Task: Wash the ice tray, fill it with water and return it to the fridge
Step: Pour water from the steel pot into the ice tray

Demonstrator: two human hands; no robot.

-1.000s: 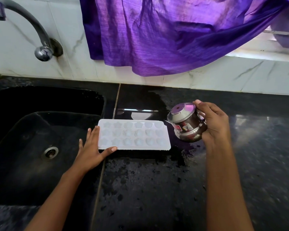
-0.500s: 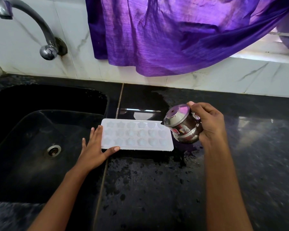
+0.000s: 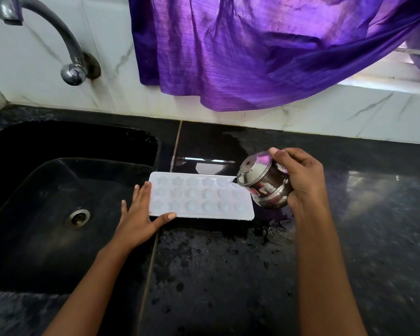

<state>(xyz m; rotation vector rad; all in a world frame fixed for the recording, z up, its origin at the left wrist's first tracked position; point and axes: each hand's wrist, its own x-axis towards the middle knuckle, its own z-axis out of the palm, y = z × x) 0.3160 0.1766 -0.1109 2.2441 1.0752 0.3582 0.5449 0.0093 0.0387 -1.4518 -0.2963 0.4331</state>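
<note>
Gripping one small tilted steel pot, the right hand curls tight; the left hand, fingers spread flat, steadies one white star-moulded plastic ice tray.

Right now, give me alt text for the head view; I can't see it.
The right hand tips a small steel pot over the right end of a white ice tray on a wet black counter, while the left hand steadies the tray's left end beside the sink.
</note>
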